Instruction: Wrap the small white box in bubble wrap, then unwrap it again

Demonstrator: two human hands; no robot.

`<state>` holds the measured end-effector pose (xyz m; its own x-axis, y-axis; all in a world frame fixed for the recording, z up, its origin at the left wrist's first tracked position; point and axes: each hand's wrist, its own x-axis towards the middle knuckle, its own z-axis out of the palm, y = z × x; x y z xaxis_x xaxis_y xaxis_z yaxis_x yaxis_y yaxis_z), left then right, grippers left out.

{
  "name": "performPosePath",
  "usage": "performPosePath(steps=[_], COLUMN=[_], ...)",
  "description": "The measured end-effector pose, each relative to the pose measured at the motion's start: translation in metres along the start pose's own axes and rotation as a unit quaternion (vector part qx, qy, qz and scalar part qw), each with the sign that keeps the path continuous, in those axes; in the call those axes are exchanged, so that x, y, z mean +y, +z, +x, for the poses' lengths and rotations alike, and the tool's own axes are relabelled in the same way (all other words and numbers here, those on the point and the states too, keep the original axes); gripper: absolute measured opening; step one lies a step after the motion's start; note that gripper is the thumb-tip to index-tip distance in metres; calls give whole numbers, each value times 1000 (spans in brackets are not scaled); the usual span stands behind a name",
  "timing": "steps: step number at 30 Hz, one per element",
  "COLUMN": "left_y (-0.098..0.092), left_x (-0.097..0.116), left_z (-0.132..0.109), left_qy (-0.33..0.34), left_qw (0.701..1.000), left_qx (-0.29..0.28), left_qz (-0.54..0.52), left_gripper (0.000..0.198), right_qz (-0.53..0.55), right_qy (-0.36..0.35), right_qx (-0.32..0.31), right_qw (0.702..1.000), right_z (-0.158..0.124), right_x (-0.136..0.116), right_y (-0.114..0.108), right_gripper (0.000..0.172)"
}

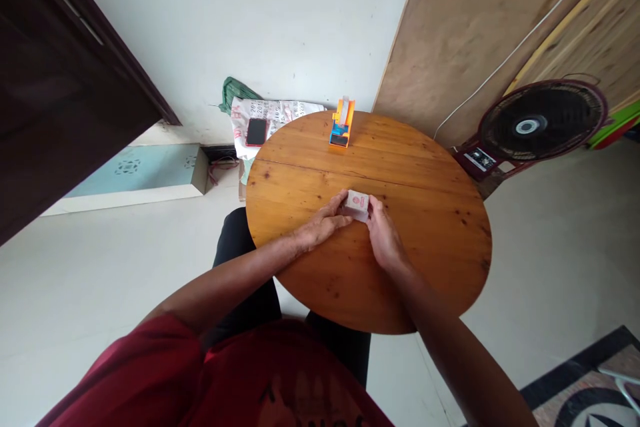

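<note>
A small white box point(357, 204) with red print on its top sits near the middle of the round wooden table point(320, 280). My left hand point(325, 221) holds its left side, thumb toward the near edge and fingers along the far corner. On the opposite side my right hand point(384, 232) presses its fingers against the box's right face. The box is held between both hands, low over the tabletop; whether it touches the wood I cannot tell. Beyond it, at the table's far edge, stands an orange and blue tape dispenser point(342, 124) with a roll of clear tape.
Left of the table, a phone with a red rim point(257, 132) lies on a printed white sack point(293, 109). A fan point(543, 123) stands to the right, past the table's edge. A pale blue low box point(135, 170) lies at the wall, near a dark door point(65, 73).
</note>
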<state>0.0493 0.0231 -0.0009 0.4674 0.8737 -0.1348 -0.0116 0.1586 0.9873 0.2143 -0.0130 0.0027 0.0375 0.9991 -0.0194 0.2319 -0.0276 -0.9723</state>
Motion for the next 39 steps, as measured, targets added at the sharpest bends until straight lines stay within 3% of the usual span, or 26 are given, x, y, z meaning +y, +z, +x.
performPosePath(steps=[6, 10, 13, 17, 22, 30, 34, 39], left_y=[-22, -23, -25, -32, -37, -26, -27, -30], left_x=[18, 15, 11, 14, 18, 11, 12, 18], left_z=[24, 51, 63, 58, 43, 39, 38, 38], left_qy=[-17, 1, 11, -5, -7, 39, 35, 13], left_qw=[994, 990, 985, 994, 995, 990, 993, 997], left_qx=[105, 139, 170, 113, 74, 44, 31, 42], left_qz=[-9, -5, -18, 2, 64, 128, 111, 66], left_gripper=[50, 31, 22, 18, 21, 23, 20, 15], right_qz=[86, 81, 66, 83, 104, 97, 101, -44], right_qy=[59, 68, 64, 65, 76, 111, 122, 7], right_qx=[58, 88, 75, 48, 39, 16, 0, 50], right_qw=[993, 991, 993, 993, 991, 989, 987, 998], right_z=[10, 32, 55, 66, 50, 39, 37, 37], right_x=[-5, 1, 8, 9, -2, -11, -14, -14], right_y=[-24, -39, -49, -48, -43, -45, -45, -56], right_gripper=[71, 60, 60, 51, 34, 35, 32, 27])
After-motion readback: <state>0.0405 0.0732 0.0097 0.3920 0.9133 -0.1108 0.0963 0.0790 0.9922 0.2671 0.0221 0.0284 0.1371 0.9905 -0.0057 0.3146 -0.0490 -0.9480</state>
